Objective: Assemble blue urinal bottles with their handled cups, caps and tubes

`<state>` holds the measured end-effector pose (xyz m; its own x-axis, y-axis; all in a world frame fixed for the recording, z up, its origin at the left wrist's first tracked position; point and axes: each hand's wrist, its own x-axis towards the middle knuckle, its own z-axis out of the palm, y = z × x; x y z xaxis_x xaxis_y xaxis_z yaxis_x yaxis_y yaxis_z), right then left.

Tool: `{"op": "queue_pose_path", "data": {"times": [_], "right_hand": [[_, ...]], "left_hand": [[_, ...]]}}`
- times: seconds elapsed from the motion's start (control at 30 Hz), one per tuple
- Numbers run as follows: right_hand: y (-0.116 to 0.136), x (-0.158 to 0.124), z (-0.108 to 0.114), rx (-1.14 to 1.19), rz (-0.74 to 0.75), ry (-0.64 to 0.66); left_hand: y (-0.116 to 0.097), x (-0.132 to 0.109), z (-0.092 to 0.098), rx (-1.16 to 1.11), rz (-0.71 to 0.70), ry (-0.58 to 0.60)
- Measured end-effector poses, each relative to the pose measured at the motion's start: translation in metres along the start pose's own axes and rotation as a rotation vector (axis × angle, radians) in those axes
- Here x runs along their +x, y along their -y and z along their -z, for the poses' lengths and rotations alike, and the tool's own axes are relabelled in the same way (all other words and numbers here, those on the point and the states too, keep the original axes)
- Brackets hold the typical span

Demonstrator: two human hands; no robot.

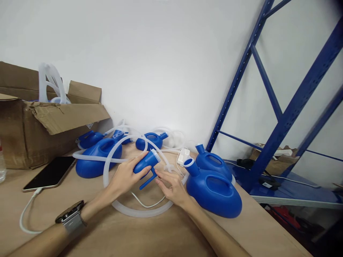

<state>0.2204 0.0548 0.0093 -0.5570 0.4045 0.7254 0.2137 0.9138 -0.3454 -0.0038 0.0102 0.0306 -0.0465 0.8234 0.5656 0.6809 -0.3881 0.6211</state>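
My left hand [128,175] is wrapped round a blue plastic urinal funnel [147,163] with a pale rim and a narrow blue handle. At the handle's upper end, the fingertips of my right hand [173,185] pinch together against it; what lies between them is partly hidden. A translucent hose [142,213] loops around both hands on the table. Close to my right wrist stands a blue urinal jug [214,192], its open neck tilted up to the left, with a second blue jug [213,164] behind it. Beyond my left hand lies another blue jug [99,159].
A wooden table [120,239] bears a phone [50,173] on a white cable, a white charger [183,156] and one more blue jug [151,141] by the wall. An open cardboard box [53,132] holds hoses, left. Blue shelving [270,142] stands right.
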Motion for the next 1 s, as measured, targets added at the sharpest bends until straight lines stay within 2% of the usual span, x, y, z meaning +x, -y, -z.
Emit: {"op": "queue_pose_path", "data": {"times": [0.07, 0.13, 0.23, 0.3, 0.4, 0.47, 0.53, 0.67, 0.73, 0.87, 1.0], "right_hand": [[-0.009, 0.004, 0.006, 0.040, -0.096, 0.076], [-0.019, 0.006, 0.013, 0.012, -0.227, 0.077], [-0.033, 0.003, 0.019, -0.232, -0.433, 0.037], [-0.041, -0.003, 0.018, -0.420, -0.549, 0.102], [-0.046, -0.011, 0.012, -0.522, -0.655, 0.254], [-0.047, -0.012, 0.008, -0.538, -0.637, 0.277], [-0.048, -0.010, 0.006, -0.523, -0.596, 0.242], [-0.052, -0.007, 0.007, -0.371, -0.608, 0.211], [-0.056, -0.009, 0.007, -0.391, -0.593, 0.226], [-0.061, -0.014, 0.005, -0.478, -0.532, 0.213], [-0.057, -0.013, 0.004, -0.403, -0.489, 0.209]], "left_hand": [[0.002, 0.003, -0.001, 0.002, 0.016, -0.007], [0.005, 0.006, -0.002, -0.001, 0.055, -0.038], [0.013, 0.010, -0.002, 0.004, 0.144, -0.108], [0.020, 0.013, -0.002, -0.010, 0.235, -0.134], [0.028, 0.016, 0.001, -0.108, 0.320, -0.122], [0.029, 0.017, 0.004, -0.180, 0.353, -0.099], [0.027, 0.017, 0.007, -0.215, 0.397, -0.094], [0.021, 0.017, 0.009, -0.366, 0.383, -0.166], [0.020, 0.017, 0.008, -0.427, 0.372, -0.213], [0.023, 0.017, 0.007, -0.495, 0.407, -0.239], [0.026, 0.018, 0.008, -0.463, 0.395, -0.264]]}}
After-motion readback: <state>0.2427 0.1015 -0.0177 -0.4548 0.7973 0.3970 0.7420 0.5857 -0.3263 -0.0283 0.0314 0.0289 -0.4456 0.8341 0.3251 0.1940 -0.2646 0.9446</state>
